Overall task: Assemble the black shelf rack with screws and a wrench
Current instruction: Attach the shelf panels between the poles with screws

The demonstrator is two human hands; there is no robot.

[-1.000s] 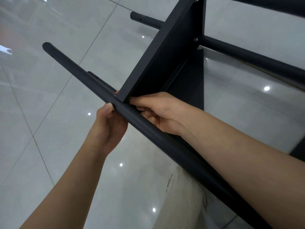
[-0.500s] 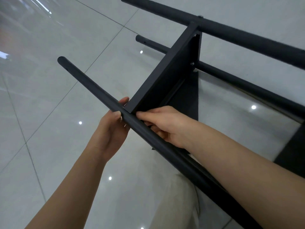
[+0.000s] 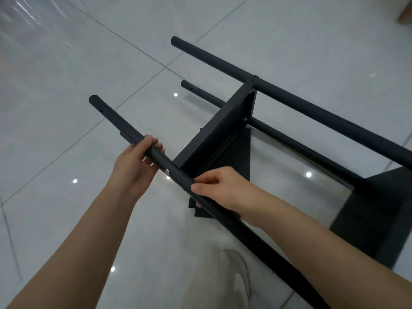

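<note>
The left hand is wrapping its fingers round the near pole, gripping it just above a silver screw. The right hand is curling thumb and fingers round the same pole just below that screw, so the two hands are bracketing the joint. There the pole is meeting the corner of the shelf panel, and the screw head is sitting in the pole's side. How deep it is threaded cannot be told.

The black shelf rack is lying on its side on the tiled floor, with the near pole lifted toward the person. Its two far poles are already crossing the panel's other end, and a second panel is showing at the lower right. No wrench is in view.

The step in hand is probably seating this pole against the panel. To do it well, the hands should be holding the pole square to the panel's edge and pressing the two flush, so the screw is running straight rather than cross-threading. The pole must not be allowed to twist, or the hole will drift off line. The wrench will have to be fetched one-handed while the other hand is steadying the joint — and final tightening is best left until every corner is sitting true.
</note>
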